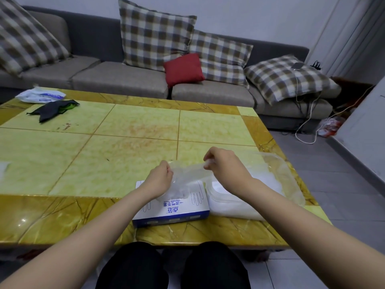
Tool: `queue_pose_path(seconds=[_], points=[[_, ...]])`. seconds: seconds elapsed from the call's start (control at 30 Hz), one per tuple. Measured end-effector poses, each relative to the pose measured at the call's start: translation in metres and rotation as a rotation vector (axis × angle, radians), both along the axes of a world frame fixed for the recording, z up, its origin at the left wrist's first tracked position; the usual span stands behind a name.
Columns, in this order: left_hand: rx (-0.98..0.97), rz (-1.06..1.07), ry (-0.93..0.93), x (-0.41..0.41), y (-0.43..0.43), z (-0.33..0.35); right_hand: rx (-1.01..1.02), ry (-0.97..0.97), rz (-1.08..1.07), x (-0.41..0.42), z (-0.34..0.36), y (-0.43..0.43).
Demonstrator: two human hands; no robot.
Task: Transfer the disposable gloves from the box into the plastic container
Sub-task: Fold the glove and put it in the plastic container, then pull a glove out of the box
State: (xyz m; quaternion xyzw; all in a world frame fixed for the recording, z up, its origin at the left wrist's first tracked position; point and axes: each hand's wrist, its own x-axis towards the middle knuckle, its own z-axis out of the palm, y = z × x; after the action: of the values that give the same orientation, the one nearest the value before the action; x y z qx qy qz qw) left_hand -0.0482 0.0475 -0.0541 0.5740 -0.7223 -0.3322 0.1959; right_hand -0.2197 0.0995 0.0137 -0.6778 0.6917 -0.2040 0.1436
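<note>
The left hand (159, 178) and right hand (224, 163) each keep a pinching grip on a clear disposable glove (187, 174) stretched above the box (179, 209); next, probably, it needs carrying right into the plastic container (291, 176).

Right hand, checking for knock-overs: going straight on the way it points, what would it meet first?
Likely nothing near: past the right hand, pinching a glove, only table shows before the sofa; depth is unclear.

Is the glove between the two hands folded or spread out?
Spread out: left hand and right hand each pinch an end, and the glove stretches between them above the box.
</note>
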Motion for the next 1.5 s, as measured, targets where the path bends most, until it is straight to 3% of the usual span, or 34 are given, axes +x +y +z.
queue_pose_path(seconds=[0.17,0.33,0.43,0.6,0.9,1.07,1.2,1.5], points=[[-0.004,-0.019,0.021,-0.002,0.004,0.004,-0.023,0.097,-0.067,-0.013,0.001,0.0],[-0.058,-0.05,0.058,-0.006,0.01,0.003,-0.143,0.379,0.006,-0.013,0.002,0.006],[-0.111,-0.047,0.071,-0.008,0.01,0.004,-0.226,0.294,0.154,0.002,0.003,0.016],[-0.118,-0.06,0.123,-0.007,0.012,0.005,0.17,0.093,0.186,0.031,-0.01,0.023],[-0.117,-0.057,0.177,0.004,0.019,0.005,0.159,0.153,0.135,0.038,-0.021,0.006],[0.082,-0.191,-0.101,0.014,0.023,-0.005,0.102,0.112,0.09,0.029,-0.018,0.003],[0.044,-0.25,-0.349,0.009,0.028,-0.017,0.032,0.055,0.039,0.019,-0.01,0.004],[0.071,-0.213,-0.359,0.0,0.019,-0.016,-0.127,-0.032,-0.088,-0.021,0.025,0.009]])
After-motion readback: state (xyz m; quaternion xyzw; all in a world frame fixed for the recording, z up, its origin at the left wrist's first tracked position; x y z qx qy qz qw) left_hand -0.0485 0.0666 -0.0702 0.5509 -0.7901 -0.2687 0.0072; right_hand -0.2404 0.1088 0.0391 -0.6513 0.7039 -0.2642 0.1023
